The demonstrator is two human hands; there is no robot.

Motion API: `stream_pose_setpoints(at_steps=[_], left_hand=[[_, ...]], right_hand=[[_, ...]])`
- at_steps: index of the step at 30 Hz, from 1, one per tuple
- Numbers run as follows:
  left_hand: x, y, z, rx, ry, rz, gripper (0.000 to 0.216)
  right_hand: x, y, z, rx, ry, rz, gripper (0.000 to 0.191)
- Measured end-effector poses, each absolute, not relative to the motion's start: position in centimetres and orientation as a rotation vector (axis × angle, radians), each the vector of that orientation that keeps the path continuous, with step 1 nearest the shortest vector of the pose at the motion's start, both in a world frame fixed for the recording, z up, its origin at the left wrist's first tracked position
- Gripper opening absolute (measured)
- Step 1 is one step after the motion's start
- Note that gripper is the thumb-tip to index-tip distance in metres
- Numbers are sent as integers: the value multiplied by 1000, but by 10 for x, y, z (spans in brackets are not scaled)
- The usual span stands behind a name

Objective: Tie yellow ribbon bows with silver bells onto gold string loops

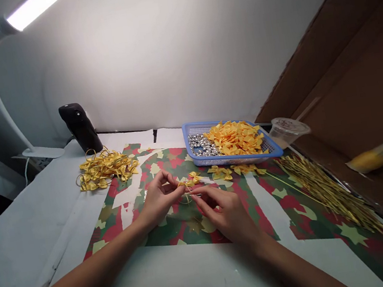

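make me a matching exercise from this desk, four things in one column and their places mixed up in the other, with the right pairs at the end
Column 1
1. blue basket
2. black bottle
3. left hand
4. bundle of gold strands

Column 2
A. over the patterned sheet, close to the right hand
B. lying on the right side of the table
C. near the wall, right of the lamp's base
D. near the wall, holding yellow bows and small silver pieces

Right pairs: 1-D, 2-C, 3-A, 4-B
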State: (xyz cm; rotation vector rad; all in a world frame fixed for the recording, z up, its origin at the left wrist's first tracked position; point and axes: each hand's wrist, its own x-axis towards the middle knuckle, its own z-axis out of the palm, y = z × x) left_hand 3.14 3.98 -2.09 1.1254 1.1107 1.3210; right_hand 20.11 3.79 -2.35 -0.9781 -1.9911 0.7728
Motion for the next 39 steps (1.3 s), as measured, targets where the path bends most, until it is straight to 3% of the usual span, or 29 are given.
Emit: stream_pose_setpoints(at_steps=[14, 18, 24, 39], left_hand=[[40, 36, -14, 960, 1174, 1355, 41], [40, 35, -13, 917, 1153, 1365, 40], [42, 33, -13, 902, 1113, 1380, 41], [45, 30, -14, 936, 1037, 1350, 43]], right_hand=[[200, 37, -31, -995, -2028, 648, 20], [198, 37, -24, -1063, -1883, 898, 19], [197, 39, -18, -1076, -1430, 1496, 37], [198, 39, -17, -1021, -1390, 1710, 49]])
